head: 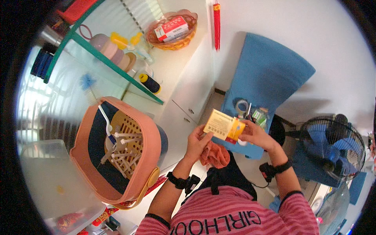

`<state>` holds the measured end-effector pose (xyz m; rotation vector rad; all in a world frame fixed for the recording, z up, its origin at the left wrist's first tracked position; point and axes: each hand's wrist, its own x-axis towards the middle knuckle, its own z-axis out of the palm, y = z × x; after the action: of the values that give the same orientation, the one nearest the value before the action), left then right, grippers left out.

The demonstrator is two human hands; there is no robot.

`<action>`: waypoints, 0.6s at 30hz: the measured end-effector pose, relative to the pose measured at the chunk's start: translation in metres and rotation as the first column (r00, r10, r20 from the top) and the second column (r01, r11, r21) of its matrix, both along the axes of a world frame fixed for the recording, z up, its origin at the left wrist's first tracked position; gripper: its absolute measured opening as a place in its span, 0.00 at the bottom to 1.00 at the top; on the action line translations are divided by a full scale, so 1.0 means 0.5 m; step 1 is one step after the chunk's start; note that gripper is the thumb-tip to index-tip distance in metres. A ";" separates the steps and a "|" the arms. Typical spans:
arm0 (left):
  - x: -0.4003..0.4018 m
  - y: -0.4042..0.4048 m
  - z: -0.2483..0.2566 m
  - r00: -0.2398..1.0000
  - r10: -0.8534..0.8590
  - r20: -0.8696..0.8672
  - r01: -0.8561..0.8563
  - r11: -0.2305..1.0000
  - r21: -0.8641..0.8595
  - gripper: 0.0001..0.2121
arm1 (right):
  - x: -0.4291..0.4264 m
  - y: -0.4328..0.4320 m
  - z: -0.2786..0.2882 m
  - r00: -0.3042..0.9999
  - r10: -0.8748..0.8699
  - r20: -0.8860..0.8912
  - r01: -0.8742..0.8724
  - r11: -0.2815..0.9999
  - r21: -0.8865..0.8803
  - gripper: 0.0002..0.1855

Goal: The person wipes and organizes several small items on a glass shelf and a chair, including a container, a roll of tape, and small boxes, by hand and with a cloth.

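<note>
Both hands hold a small yellow cardboard box [221, 125] that bears printed writing. My left hand [197, 144] grips its left edge, thumb on the near face, with an orange cloth [215, 155] just below. At its right end, my right hand [256, 135] pinches the darker yellow part; whether that is a flap or a second packet I cannot tell. Behind the box, a blue cloth-covered chair [258, 79] carries a tape roll [242, 106], a green-and-white packet [259, 117] and other small things.
A pink-rimmed basket [155, 141] with white plastic pieces and a bottle brush [105, 117] stands at left. Behind it, glass shelves [117, 69] hold a thread spool [149, 83] and a wicker basket [176, 45] with a red-and-white box. A fan [333, 147] stands at right.
</note>
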<state>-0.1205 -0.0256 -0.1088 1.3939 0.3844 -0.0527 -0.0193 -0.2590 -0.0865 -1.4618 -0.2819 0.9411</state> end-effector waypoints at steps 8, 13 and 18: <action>0.064 0.011 0.114 0.914 -0.393 -0.102 0.401 0.835 0.377 0.19 | 0.040 0.048 0.088 0.854 0.259 0.451 -0.150 0.953 -0.263 0.33; 0.090 0.032 0.118 0.988 -0.083 0.131 0.038 0.949 0.314 0.21 | 0.144 0.096 0.163 0.846 0.206 0.493 -0.129 0.974 -0.184 0.31; 0.115 0.040 0.160 0.921 0.328 0.211 -0.372 0.902 0.218 0.21 | 0.328 0.207 0.262 0.887 -0.270 0.375 0.211 0.959 0.190 0.27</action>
<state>-0.0628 -0.0055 -0.0286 1.5484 0.5087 0.4248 0.1448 -0.1555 0.0444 -1.5059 -0.4452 0.4057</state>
